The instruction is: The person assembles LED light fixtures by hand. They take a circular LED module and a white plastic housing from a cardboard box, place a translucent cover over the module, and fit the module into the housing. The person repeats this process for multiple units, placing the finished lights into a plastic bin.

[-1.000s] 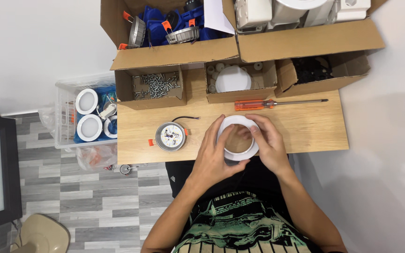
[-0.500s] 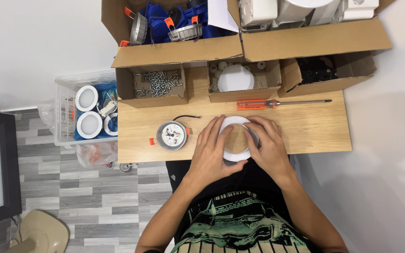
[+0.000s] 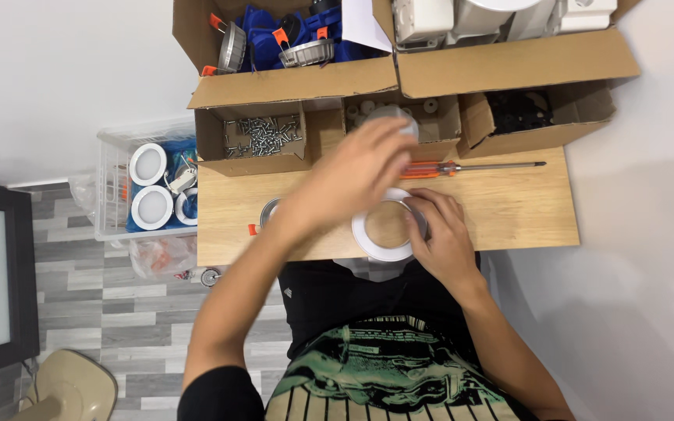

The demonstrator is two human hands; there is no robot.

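Your left hand (image 3: 356, 168) had left the white ring (image 3: 384, 228) for a round disc (image 3: 393, 118), fingers around it, while your right hand (image 3: 438, 234) gripped the ring alone.

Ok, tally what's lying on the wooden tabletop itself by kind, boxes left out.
White ring, held by the right hand: 1
Orange-handled screwdriver: 1
Round metal part, half hidden under the left hand: 1
Total: 3

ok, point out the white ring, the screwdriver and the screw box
white ring (image 3: 368, 243), head view, left rim
screwdriver (image 3: 429, 168), head view, orange handle
screw box (image 3: 253, 160), head view, front wall
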